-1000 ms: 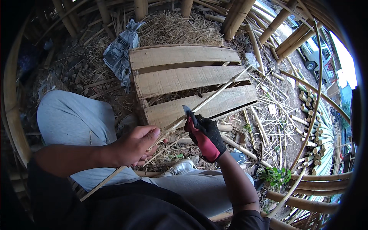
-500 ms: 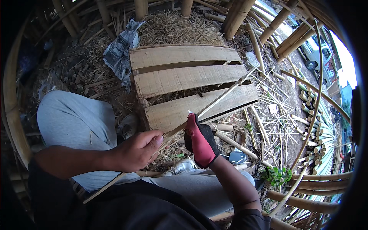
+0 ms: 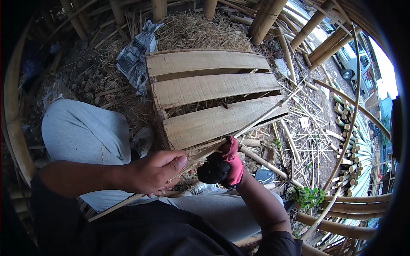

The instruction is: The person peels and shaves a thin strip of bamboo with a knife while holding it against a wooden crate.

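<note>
Seated worker splitting a bamboo strip (image 3: 256, 121) over a wooden pallet (image 3: 205, 87). The bare left hand (image 3: 156, 170) is closed around the near part of the strip, thumb on top, and steadies it above the lap; the strip runs from below that hand up and to the right, across the pallet's nearest slat, and ends past its right corner. The right hand (image 3: 224, 164), in a red-and-black glove, is curled shut at the strip just beyond the left hand; a blade is probably in its grip, but it is hidden here and cannot be confirmed. Frayed fibres show where the two hands meet, so the step in hand appears to be paring or splitting the strip lengthwise. The next move would call for a firm hold by the left hand, with the strip kept taut and in line, while the right hand works along the grain away from the body, clear of the left thumb. Compared with the view a second earlier, the gloved hand has come lower and nearer the left hand, its back now turned upward, and the dark tip that then stood above it is out of sight; the left hand and pallet lie much as before. Bamboo offcuts (image 3: 307, 132) and straw (image 3: 200, 30) litter the ground around the pallet.
</note>
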{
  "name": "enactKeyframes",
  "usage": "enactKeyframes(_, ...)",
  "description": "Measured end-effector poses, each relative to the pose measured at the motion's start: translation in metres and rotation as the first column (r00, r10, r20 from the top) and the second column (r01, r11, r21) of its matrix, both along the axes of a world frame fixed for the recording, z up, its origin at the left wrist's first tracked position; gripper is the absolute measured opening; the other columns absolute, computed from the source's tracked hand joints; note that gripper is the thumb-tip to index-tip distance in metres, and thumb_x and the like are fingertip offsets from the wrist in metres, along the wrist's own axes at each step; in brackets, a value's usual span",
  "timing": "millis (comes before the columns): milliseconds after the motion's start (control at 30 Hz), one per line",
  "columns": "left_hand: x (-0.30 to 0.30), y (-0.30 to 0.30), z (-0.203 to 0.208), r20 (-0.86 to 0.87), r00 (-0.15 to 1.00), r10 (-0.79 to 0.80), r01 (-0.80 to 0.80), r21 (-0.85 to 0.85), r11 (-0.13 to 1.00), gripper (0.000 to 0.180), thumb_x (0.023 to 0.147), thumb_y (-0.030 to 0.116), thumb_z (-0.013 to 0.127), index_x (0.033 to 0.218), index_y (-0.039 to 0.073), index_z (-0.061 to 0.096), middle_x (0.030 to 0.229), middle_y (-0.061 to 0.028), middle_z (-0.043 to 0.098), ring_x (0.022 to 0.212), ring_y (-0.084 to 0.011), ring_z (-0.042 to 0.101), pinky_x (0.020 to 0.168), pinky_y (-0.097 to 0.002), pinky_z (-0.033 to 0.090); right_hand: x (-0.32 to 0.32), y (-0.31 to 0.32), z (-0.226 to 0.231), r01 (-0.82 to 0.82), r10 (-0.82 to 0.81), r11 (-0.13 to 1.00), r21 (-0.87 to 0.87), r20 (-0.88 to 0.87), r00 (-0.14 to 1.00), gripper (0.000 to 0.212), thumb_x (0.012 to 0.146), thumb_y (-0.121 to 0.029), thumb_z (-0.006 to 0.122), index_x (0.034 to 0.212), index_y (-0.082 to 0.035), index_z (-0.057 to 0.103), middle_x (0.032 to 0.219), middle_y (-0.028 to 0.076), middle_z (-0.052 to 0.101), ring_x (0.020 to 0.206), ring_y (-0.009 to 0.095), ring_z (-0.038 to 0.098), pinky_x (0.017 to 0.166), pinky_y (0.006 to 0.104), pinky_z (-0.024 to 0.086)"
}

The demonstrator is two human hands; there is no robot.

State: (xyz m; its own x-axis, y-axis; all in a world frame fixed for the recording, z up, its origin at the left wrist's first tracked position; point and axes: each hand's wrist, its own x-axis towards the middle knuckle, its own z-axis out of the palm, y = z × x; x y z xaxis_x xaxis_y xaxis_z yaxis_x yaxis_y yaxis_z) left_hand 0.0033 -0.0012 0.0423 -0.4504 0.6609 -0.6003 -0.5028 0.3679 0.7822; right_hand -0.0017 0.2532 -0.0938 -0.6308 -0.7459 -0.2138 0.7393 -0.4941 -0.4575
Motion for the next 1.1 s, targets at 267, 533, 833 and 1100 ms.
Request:
enactKeyframes(267,0.003,-0.003,-0.02,-0.069,0.979,0.19,-0.184,0.087,0.979,0.038,0.111,0.039,0.029,0.123,0.006,0.044,0.064,0.0012,0.044,0.047,-0.0061,0.038,0.041,-0.024,0.036,-0.018,-0.004,-0.011,0.543,-0.225,0.707,0.453,-0.584,0.78,0.024,0.099,-0.028,0.058,0.094,-0.004,0.054,0.074,0.002,0.047,0.071,0.019,0.051,0.063,0.0355,0.044)
enactKeyframes(533,0.015,0.0,-0.042,-0.504,0.854,0.127,-0.118,0.05,0.992,0.033,0.111,0.032,0.036,0.113,0.003,0.052,0.067,0.0018,0.045,0.057,-0.0059,0.042,0.054,-0.0273,0.039,-0.002,-0.021,0.027,0.731,0.434,0.299,0.614,-0.769,0.469,0.039,0.105,-0.041,0.049,0.13,-0.013,0.058,0.067,0.021,0.057,0.06,0.03,0.06,0.062,0.0405,0.049)
enactKeyframes(833,0.007,-0.003,-0.037,-0.431,0.9,0.063,-0.066,0.01,0.998,0.035,0.111,0.031,0.036,0.11,0.001,0.052,0.067,0.0015,0.046,0.059,-0.0063,0.044,0.056,-0.0282,0.04,0.004,-0.008,0.017,-0.065,0.059,0.996,0.059,0.097,0.994,0.031,0.096,-0.034,0.062,0.076,-0.017,0.046,0.069,-0.002,0.042,0.061,0.015,0.043,0.059,0.0285,0.034)
enactKeyframes(1100,0.002,-0.004,-0.021,-0.212,0.977,-0.019,0.03,0.052,0.998,0.036,0.112,0.035,0.034,0.117,0.004,0.051,0.064,0.0019,0.045,0.054,-0.0056,0.043,0.05,-0.0257,0.037,-0.005,0.006,0.009,-0.175,0.189,0.974,0.142,-0.091,0.978,0.034,0.094,-0.036,0.063,0.072,-0.012,0.052,0.067,0.002,0.05,0.059,0.016,0.046,0.058,0.029,0.036)
